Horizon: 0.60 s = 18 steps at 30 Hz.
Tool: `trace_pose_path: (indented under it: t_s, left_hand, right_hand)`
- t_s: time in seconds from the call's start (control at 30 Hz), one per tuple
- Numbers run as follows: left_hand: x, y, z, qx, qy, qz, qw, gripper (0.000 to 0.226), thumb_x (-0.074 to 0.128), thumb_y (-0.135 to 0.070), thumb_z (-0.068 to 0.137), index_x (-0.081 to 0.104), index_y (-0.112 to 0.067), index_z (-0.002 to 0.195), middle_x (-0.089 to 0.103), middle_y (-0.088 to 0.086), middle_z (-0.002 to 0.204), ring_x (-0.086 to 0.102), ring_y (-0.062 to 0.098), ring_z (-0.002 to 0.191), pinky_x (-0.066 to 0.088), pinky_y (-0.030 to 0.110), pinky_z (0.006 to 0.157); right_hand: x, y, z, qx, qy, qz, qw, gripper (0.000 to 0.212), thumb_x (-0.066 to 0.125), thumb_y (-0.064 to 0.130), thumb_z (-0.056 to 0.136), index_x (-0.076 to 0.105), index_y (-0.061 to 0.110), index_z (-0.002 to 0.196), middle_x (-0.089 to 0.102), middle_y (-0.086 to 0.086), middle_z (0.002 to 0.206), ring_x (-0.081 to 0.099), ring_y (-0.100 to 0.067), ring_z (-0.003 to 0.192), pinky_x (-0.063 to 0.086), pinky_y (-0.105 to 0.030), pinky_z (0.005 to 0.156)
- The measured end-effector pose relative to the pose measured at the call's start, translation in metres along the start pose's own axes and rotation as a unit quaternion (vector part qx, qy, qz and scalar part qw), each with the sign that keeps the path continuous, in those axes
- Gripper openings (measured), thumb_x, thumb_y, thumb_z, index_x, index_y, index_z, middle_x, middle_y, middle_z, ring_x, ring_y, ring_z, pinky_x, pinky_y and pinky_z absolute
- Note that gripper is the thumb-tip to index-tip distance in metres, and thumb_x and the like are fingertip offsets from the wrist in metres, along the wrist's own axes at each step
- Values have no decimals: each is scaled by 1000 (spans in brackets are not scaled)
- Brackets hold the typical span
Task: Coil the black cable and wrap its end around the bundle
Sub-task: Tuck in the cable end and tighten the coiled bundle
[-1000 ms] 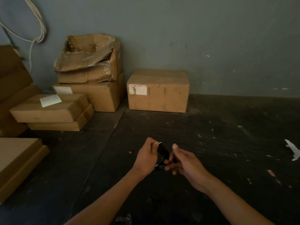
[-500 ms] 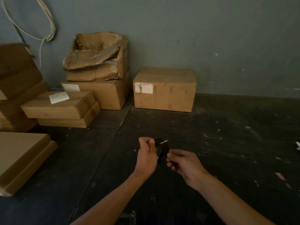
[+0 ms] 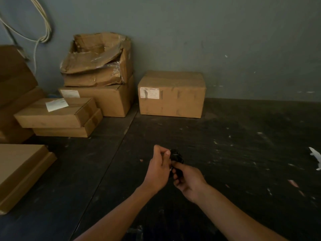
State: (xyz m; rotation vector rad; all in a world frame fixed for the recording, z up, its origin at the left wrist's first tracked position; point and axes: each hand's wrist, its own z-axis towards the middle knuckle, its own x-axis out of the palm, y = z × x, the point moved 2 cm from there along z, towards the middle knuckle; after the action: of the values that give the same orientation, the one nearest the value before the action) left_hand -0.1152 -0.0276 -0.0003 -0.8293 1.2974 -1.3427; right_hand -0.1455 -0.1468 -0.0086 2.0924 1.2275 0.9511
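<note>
Head view: the black cable is gathered into a small bundle held above the dark desk, between both hands. The left hand is closed on the bundle's near-left side, thumb and forefinger pinched at its top; the right hand is clamped on the lower part from the right. Loops show above the right hand; the free end cannot be made out in the dim light. Judgement: wrapping stage. The left hand should keep the loops pinched flat while the right draws the end snugly round the middle, each turn beside the last. Cardboard boxes stand well apart against the wall.
</note>
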Motion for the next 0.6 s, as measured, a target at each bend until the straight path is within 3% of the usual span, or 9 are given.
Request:
trace_pose_path:
  t_s: [0.07,0.17,0.3,0.4,0.53,0.6]
  left_hand:
    - [3,4,-3,-13,23,-11,1000,7,39,-18,104,46,-20,102,67,-3,79,65,12,70,57,30,66]
    - [4,10,-6,-21,40,-7,999,8,39,-17,104,46,-19,100,60,-2,73,58,12,65,55,38,68]
    - [4,11,-5,-27,61,8,998,2,38,-16,104,40,-16,104,56,2,84,60,-1,64,53,20,62]
    - [5,10,-4,-62,67,-2,996,6,37,-17,104,32,-17,108,55,5,91,62,-4,66,51,15,61]
    - [3,11,0,-173,62,-46,982,29,39,-27,105,21,-25,127,62,11,103,66,10,88,54,21,66]
    - [2,12,2,-223,62,-55,971,28,40,-30,104,34,-17,128,63,4,85,62,11,79,51,29,75]
  right_hand:
    - [0,-3,-1,-1,14,34,999,16,69,17,85,74,9,99,68,-7,79,57,-16,66,48,-29,59]
    - [0,-6,-2,0,25,46,999,18,66,17,86,73,11,102,67,-8,85,56,-17,69,46,-30,62]
    - [-4,-8,-3,15,50,64,997,19,59,18,92,72,14,105,67,-9,93,55,-19,73,47,-31,66]
    - [-4,-6,-2,29,67,100,992,21,54,16,95,71,15,109,66,-9,91,54,-18,72,45,-30,64]
    - [-6,-6,2,30,74,94,992,23,52,15,96,69,14,111,66,-7,85,53,-17,68,44,-29,61]
    - [-7,-6,4,25,77,78,994,24,51,14,97,69,13,112,65,-6,80,52,-15,65,43,-28,59]
